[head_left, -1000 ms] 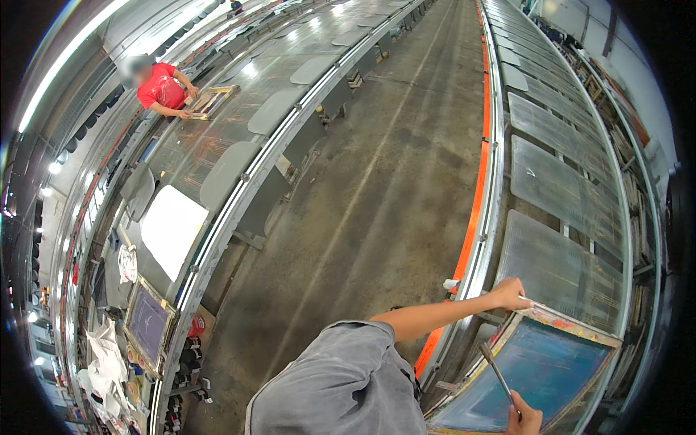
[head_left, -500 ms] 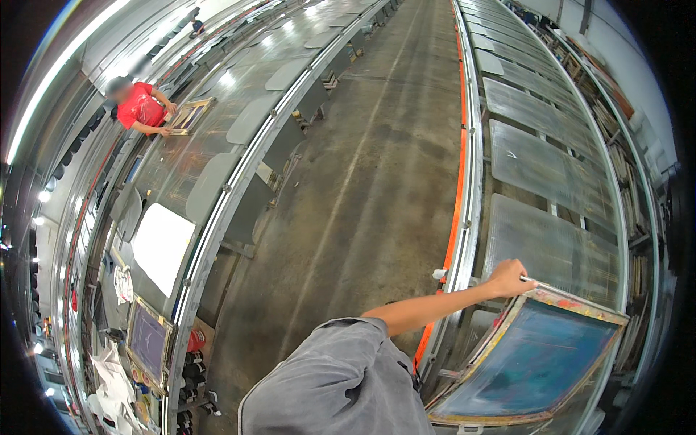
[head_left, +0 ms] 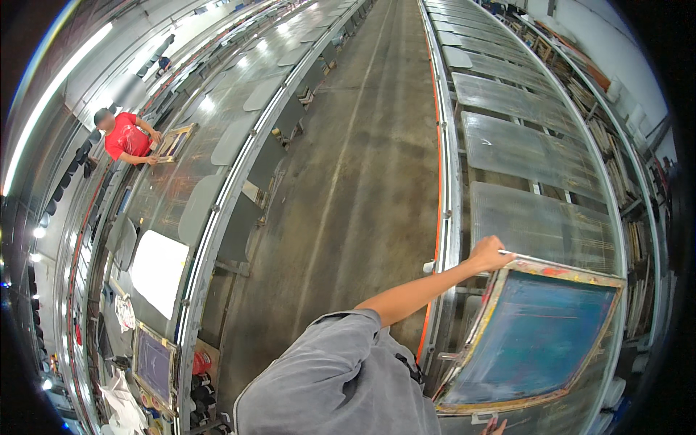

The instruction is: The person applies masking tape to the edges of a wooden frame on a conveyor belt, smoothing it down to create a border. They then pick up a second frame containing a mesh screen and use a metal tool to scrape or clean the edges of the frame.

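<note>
At the lower right, a screen-printing frame [head_left: 533, 341] with blue-stained mesh and a paint-smeared border lies tilted over the printing table [head_left: 536, 217]. My left hand [head_left: 489, 255], reaching out from a grey sleeve, is closed round the frame's far left corner. At the bottom edge of the picture only the fingers of my right hand [head_left: 494, 426] show, slightly apart, beside a small metal clip [head_left: 481, 417] on the frame's near side. The rest of that hand is cut off.
A metal rail [head_left: 448, 181] with an orange strip edges my table. Across the concrete aisle [head_left: 326, 203] runs another long table, holding a white sheet [head_left: 159, 270] and a second screen frame [head_left: 154, 365]. A person in red [head_left: 127, 138] handles another frame [head_left: 176, 143] there.
The screen frame's near edge has risen in the picture and its tilt looks flatter. My left hand still grips its corner. Fingers of my right hand have come into view below.
</note>
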A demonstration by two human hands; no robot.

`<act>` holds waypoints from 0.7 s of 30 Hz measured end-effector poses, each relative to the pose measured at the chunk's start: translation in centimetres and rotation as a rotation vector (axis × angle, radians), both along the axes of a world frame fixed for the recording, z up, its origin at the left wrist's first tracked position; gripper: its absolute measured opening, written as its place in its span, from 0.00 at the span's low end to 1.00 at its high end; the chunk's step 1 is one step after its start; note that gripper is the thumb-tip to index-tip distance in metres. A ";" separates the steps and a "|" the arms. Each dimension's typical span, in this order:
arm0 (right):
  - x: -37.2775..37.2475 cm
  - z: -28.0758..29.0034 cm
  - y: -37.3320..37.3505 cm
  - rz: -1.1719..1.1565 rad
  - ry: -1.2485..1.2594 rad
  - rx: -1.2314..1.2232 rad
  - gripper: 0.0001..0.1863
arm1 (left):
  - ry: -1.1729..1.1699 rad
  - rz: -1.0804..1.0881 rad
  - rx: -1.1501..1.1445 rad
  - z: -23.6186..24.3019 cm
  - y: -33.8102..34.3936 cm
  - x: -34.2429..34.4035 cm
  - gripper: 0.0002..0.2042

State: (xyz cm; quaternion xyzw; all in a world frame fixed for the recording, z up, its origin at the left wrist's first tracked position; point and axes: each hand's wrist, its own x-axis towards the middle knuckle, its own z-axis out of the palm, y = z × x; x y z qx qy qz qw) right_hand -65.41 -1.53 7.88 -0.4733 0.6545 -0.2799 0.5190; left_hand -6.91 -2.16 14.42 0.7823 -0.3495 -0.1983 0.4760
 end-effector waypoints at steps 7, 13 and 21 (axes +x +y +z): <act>0.4 -2.7 -0.9 -0.151 0.048 0.050 0.35 | -0.118 0.027 -0.273 6.0 -2.2 -3.7 0.26; -0.4 -3.7 -2.0 -0.193 0.059 0.069 0.27 | -0.128 0.219 -0.354 11.0 -8.6 -3.9 0.25; -3.7 -8.2 -3.0 -0.285 0.005 0.113 0.19 | -0.079 0.247 -0.176 6.2 -8.4 -1.4 0.27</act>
